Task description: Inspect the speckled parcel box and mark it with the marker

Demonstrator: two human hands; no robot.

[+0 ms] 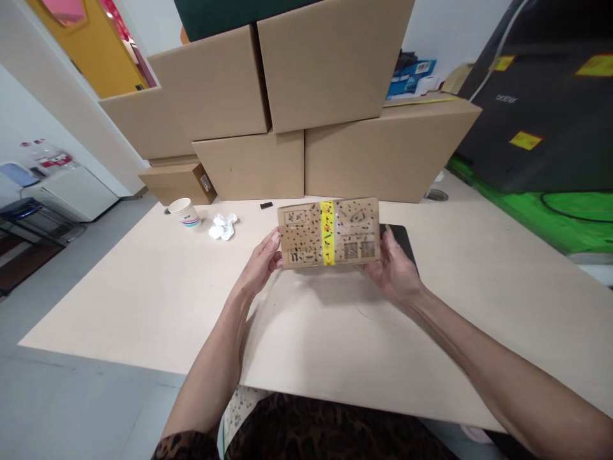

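The carton [301,237] is brown with black flecks, crossed by a bright yellow band [327,233] bearing dark and reddish marks. The worktop [330,345] is pale cream. Near its far left corner, a white cup [184,213] has blue and pink stripes. Plain tan boxes [335,64] line the far edge; beyond the near edge, clothing [297,428] shows brown-and-black leopard spots.

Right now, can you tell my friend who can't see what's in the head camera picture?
Two hands hold a speckled cardboard box with a yellow strip over a pale table. Behind it are big stacked brown boxes; a paper cup and crumpled white tissue sit left.
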